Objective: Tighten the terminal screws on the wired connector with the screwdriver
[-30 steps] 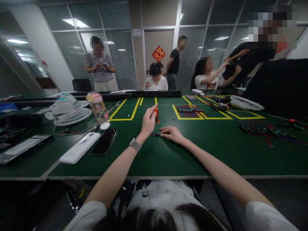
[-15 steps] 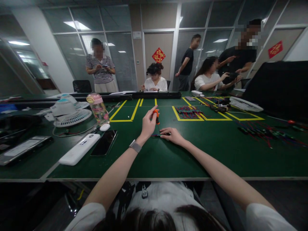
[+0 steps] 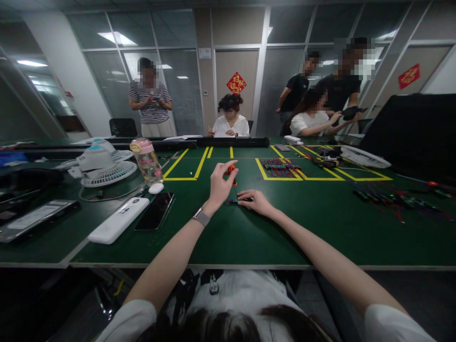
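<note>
**Screwdriver and Wired Part: Hand Positions**

The left hand (image 3: 219, 183) is closed around a small orange-handled screwdriver (image 3: 232, 172). Thumb and fingers grip the handle, and the tool stands nearly upright with its shaft pointing down. The tip itself is too small to make out.

Directly below this grip, a small wired part (image 3: 231, 201) lies on the green table (image 3: 249, 237). The right hand (image 3: 254, 200) lies low just to the right of the screwdriver grip. Its fingers are curled down onto the wired part and hold it against the table surface. The two hands are close together but do not touch.

A wristwatch (image 3: 201, 216) sits on the left wrist.

To the left of the grip lie a dark phone (image 3: 155, 210) and a white power bank (image 3: 119, 219), side by side. Beyond them stand a clear bottle (image 3: 147, 161) with a pink cap and a white desk fan (image 3: 103, 166).

Beyond the grip and to its right, a bundle of coloured wires (image 3: 281, 166) lies inside a yellow-taped rectangle.
</note>
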A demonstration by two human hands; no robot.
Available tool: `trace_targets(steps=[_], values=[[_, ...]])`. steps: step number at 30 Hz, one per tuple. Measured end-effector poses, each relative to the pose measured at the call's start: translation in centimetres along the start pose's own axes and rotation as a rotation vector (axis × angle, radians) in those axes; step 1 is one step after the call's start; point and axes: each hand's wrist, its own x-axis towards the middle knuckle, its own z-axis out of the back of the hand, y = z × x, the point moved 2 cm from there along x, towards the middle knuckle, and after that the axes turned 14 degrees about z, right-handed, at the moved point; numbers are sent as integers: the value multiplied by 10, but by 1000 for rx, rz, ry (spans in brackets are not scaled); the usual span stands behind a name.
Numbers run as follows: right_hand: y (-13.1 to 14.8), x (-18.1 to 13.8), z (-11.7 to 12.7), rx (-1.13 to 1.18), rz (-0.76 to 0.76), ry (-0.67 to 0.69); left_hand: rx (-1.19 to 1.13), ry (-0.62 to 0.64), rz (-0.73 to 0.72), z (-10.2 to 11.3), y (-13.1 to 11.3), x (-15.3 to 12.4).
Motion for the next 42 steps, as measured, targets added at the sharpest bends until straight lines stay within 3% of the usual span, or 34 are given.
trace_targets(steps=[3, 8, 14, 20, 25, 31, 36, 42], values=[[-1, 0, -1, -6, 4, -1, 95, -48, -24, 2, -2, 0], [-3, -1, -1, 6, 14, -6, -80, 35, 12, 0, -1, 2], [-3, -1, -1, 5, 18, 8, -35, -68, 35, 1, 4, 4], [-2, -1, 0, 0, 13, 17, -138, 55, 63, -1, 3, 4], [0, 0, 0, 5, -1, 9, -54, -47, 47, 1, 3, 4], [0, 0, 1, 7, 0, 8, -154, 59, 80, -1, 2, 5], [0, 0, 0, -8, 0, 2, -80, -27, 46, 0, 4, 4], [1, 0, 0, -7, 5, -2, -167, 85, 82, -3, 4, 5]])
